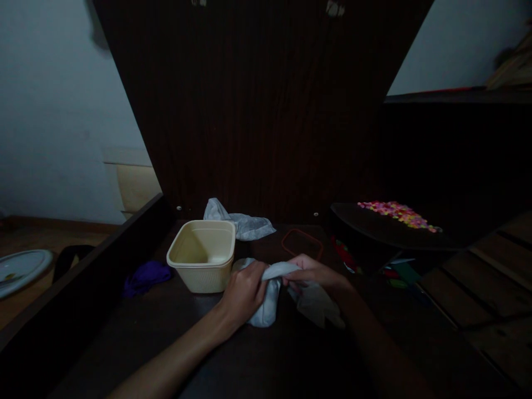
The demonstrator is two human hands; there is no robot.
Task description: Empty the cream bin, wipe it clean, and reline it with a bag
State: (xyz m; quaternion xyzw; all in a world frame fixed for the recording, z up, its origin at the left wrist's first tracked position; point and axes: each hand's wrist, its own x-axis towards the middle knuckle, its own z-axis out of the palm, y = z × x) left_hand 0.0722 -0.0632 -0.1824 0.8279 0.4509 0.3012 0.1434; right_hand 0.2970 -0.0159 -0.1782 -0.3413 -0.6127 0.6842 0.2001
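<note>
Presently, the left hand (245,291) is clamping on a white cloth (268,305), its fingers curling around it, and the right hand (313,272) is pinching the twisted part of this same cloth. The cloth is hanging down beneath both hands, above the dark bench (199,343), to the right of a cream tub (208,281). A second white cloth (251,226) is lying behind the tub, while a purple cloth (145,279) is resting on its left side. Behind the right hand, a red band (its shape is looking rather angular) (294,230) is lying flat.
</note>
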